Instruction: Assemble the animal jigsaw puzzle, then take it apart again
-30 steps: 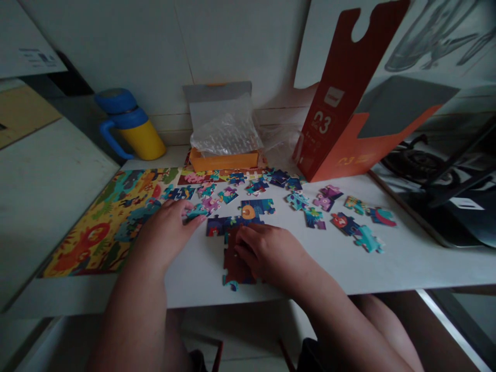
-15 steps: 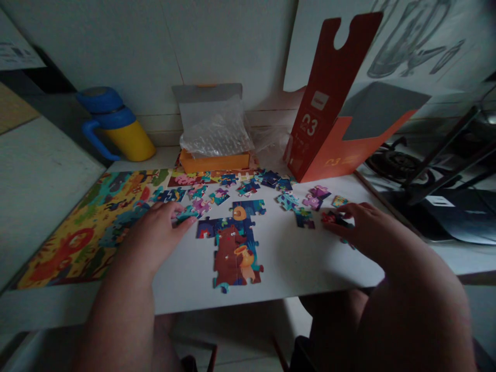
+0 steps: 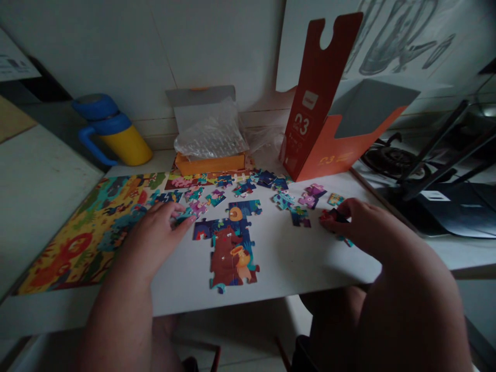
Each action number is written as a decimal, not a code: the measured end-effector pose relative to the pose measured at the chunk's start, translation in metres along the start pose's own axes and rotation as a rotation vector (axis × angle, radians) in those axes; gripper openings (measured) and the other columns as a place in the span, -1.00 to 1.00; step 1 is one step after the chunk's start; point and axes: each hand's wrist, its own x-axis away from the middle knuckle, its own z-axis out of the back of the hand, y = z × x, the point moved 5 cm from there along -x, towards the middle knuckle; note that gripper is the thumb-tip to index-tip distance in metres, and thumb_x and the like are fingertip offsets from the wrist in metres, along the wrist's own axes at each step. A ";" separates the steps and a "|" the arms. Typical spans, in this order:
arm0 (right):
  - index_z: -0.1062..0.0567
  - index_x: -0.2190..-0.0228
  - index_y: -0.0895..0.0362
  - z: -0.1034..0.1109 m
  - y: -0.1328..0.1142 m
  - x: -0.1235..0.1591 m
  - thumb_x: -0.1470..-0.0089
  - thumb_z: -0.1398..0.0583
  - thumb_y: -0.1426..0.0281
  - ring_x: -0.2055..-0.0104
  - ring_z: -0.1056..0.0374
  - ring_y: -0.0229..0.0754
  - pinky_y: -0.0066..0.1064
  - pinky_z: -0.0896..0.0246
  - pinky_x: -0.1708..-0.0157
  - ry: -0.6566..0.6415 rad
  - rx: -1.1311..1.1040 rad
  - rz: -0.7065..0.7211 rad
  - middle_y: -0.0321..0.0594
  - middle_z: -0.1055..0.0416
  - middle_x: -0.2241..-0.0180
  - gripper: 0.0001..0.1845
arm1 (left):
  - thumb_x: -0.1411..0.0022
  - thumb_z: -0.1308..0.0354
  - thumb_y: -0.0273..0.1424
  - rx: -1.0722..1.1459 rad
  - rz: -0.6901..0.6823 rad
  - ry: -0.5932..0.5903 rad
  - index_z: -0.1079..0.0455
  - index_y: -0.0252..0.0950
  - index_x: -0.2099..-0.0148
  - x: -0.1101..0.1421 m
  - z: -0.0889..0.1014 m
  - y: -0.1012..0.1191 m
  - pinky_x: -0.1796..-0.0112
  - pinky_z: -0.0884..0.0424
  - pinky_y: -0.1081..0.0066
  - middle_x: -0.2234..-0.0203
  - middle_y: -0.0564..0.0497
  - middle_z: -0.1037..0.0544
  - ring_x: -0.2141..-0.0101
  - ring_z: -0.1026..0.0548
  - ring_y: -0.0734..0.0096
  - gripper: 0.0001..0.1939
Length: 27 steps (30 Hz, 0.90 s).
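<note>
Clearly, it's the joined jigsaw section (image 3: pixel 232 248) that draws my eye, lying flat on the white tabletop (image 3: pixel 282 258) right before the seated person, so I'll take it as the middle of my clock. It shows a brown bear with an orange pot at its front, set against deep blue with teal leaves. One arm of pieces juts out at ten o'clock, with a red patch on it; another, bearing a round orange shape, runs across the top toward one o'clock. Knobs and notches leave its outline ragged, and thin seams show between the pieces. Toward ten o'clock the left hand (image 3: pixel 158 226) rests near the loose pieces, thumb and fingertips slightly parted around a teal piece (image 3: pixel 183 215); I can't tell whether it is gripped or merely touched. At about two o'clock the right hand (image 3: pixel 362 222) has thumb and fingers pinched together on a red-and-navy piece (image 3: pixel 329 214), mostly covered by them. More loose pieces spread from eleven o'clock round to two, among them a purple one with pink (image 3: pixel 308 200). A yellow animal picture sheet (image 3: pixel 73 243) lies toward nine o'clock, and an orange-red box (image 3: pixel 310 139) stands at one.
</note>
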 end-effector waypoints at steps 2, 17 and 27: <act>-0.51 0.37 0.06 0.005 -0.018 0.002 -0.24 -0.26 0.06 0.48 -0.35 -0.05 -0.25 -0.03 0.43 -0.032 0.041 0.059 -0.10 -0.50 0.50 -0.67 | -0.43 -0.14 -0.16 0.027 -0.066 0.008 -0.47 -0.22 -0.02 0.001 0.004 0.010 0.04 -0.48 0.23 0.11 -0.09 -0.59 0.15 -0.57 0.19 -0.72; -0.56 0.17 0.09 -0.009 -0.231 0.079 -0.23 -0.34 0.50 0.29 -0.51 -0.21 -0.44 -0.20 0.33 -0.391 -0.782 0.492 -0.23 -0.64 0.26 -0.86 | -0.44 -0.28 -0.17 0.590 -0.473 -0.397 -0.63 -0.20 0.18 0.031 0.006 0.052 0.23 -0.49 0.45 0.34 0.04 -0.70 0.31 -0.61 0.39 -0.76; -0.57 0.13 0.06 0.016 -0.145 0.029 -0.36 -0.21 0.23 0.30 -0.50 -0.02 -0.25 -0.19 0.29 0.079 -0.231 0.278 -0.07 -0.63 0.21 -0.80 | -0.48 -0.13 -0.08 0.382 -0.249 -0.444 -0.55 -0.20 0.21 0.016 0.001 0.010 0.29 -0.40 0.41 0.38 0.07 -0.64 0.34 -0.57 0.35 -0.65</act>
